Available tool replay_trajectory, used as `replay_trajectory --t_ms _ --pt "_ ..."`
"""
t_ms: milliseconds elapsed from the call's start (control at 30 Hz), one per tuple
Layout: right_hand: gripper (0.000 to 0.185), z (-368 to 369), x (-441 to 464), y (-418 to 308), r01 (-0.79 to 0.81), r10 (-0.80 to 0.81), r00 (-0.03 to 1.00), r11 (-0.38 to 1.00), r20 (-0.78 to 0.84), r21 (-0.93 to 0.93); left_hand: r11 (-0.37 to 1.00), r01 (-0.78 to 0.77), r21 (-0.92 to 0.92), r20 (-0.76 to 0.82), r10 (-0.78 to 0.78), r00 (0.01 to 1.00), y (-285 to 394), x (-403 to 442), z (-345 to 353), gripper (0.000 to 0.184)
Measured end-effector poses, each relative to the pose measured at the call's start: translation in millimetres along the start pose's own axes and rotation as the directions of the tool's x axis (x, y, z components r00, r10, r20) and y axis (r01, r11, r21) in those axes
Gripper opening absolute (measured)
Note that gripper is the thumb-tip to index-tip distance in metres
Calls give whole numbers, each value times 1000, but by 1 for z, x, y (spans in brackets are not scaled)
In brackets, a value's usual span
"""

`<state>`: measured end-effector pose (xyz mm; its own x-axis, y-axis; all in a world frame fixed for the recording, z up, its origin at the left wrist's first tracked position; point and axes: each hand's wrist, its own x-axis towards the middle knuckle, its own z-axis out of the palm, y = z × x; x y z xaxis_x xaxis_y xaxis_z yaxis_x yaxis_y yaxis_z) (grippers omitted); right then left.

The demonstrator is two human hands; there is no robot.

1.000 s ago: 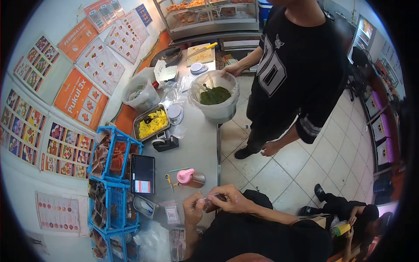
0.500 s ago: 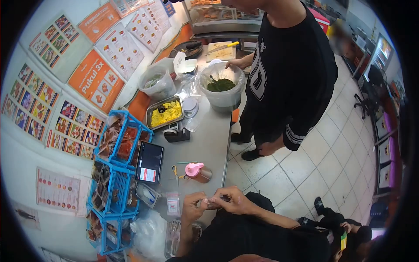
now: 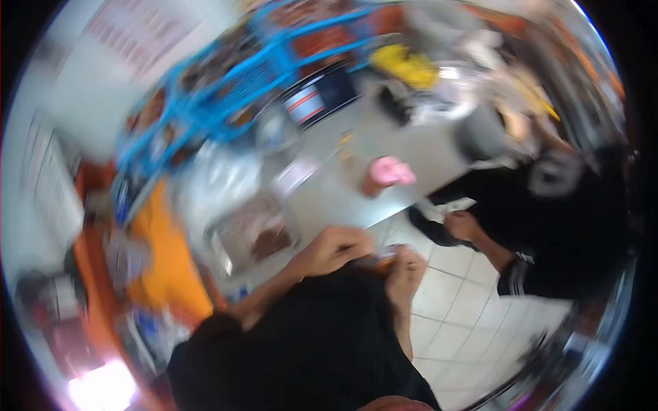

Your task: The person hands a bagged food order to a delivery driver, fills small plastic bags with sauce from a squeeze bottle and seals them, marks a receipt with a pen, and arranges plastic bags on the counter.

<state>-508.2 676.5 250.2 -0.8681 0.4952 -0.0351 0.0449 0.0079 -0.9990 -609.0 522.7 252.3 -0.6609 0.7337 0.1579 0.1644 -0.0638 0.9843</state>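
Motion blur softens the writing as two bare hands hold one small packet (image 3: 382, 262), its contents orange-brown, above the wearer's black shirt and just beside the edge of a metal table (image 3: 329, 198). Fingers of the left hand (image 3: 336, 250) curl narrowly at one end; those of the right hand (image 3: 406, 270) pinch the other, partly hiding it. No brand is legible: one tablet (image 3: 321, 96) shows a red-and-white panel, one pale packet (image 3: 296, 175) lies flat near it, and two wall sheets, one with reddish print (image 3: 140, 34), one whitish (image 3: 55, 181), cannot be read. One pink-lidded container (image 3: 387, 175) stands on the table near the hands; one clear-walled tray (image 3: 253, 233) holds something brown. A plastic bag (image 3: 223, 181) lies between that tray and blue baskets (image 3: 233, 89), too smeared to count and cut off at the top. At right, one co-worker (image 3: 569, 226) in black is visible, the face out of frame.
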Motion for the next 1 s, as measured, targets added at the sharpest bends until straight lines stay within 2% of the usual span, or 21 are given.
replay_trajectory --t_ms 33,67,100,200,267,333,400,467,500,567,600,633,667,700,767,833,867,900,933,967,1000 --pt "43 3 5 -7 13 -13 1000 1000 29 1 996 72 -54 -13 -73 997 -8 -10 3 23" --pt "45 8 3 -7 -39 39 999 999 22 18 967 216 -135 28 -214 976 16 -12 -2 25" --pt "43 19 6 -6 -60 58 998 997 33 48 940 226 -257 6 -233 972 21 -15 -5 25" --pt "36 29 13 0 -44 34 981 998 191 47 927 231 -296 -114 -274 955 -7 -40 -4 27" --pt "28 37 18 5 -149 124 955 986 270 74 923 222 -314 -334 -327 884 -26 -68 -14 23" --pt "22 38 23 11 -174 146 931 983 335 55 899 412 -148 -543 -422 726 -33 -95 -40 21" --pt "20 38 29 14 -172 153 921 985 358 23 895 266 -357 -733 -445 514 -71 -132 -55 21" --pt "19 40 34 15 -171 159 909 985 386 -5 852 65 -520 -786 -507 354 -71 -145 -70 21" --pt "19 41 36 17 -185 175 902 983 395 -14 849 66 -524 -785 -511 350 -82 -158 -81 21" --pt "19 43 39 19 -212 207 887 977 412 -34 828 513 -227 -779 -470 415 -125 -193 -97 24" --pt "19 46 41 20 -188 195 881 980 431 -58 827 513 -230 -777 -473 415 -146 -208 -97 24" --pt "19 48 41 18 -184 200 875 980 442 -79 651 721 238 -887 -156 434 -166 -221 -95 26" --pt "19 50 42 16 -179 205 868 979 453 -99 228 791 568 -823 157 546 -179 -228 -93 29" --pt "19 52 44 16 -175 200 871 980 449 -97 231 787 573 -820 160 550 -185 -229 -95 29" --pt "18 55 46 19 -175 216 848 976 483 -130 477 850 224 -931 -153 331 -194 -235 -91 34" --pt "17 61 48 33 -122 143 851 990 505 -75 537 820 197 -945 -118 304 -207 -236 -83 32" --pt "17 64 50 39 -107 155 832 987 533 -120 588 791 167 -959 -87 268 -214 -234 -79 29" --pt "17 66 52 46 -91 169 812 982 559 -165 601 780 176 -955 -88 283 -216 -229 -76 29" --pt "17 69 55 52 -84 164 822 982 546 -169 620 777 108 -964 -125 233 -217 -224 -71 30" --pt "18 73 57 59 -49 181 775 973 605 -227 633 773 39 -970 -163 183 -216 -219 -68 31" --pt "19 76 59 69 -14 206 723 959 659 -284 638 768 45 -966 -168 196 -216 -215 -63 31"
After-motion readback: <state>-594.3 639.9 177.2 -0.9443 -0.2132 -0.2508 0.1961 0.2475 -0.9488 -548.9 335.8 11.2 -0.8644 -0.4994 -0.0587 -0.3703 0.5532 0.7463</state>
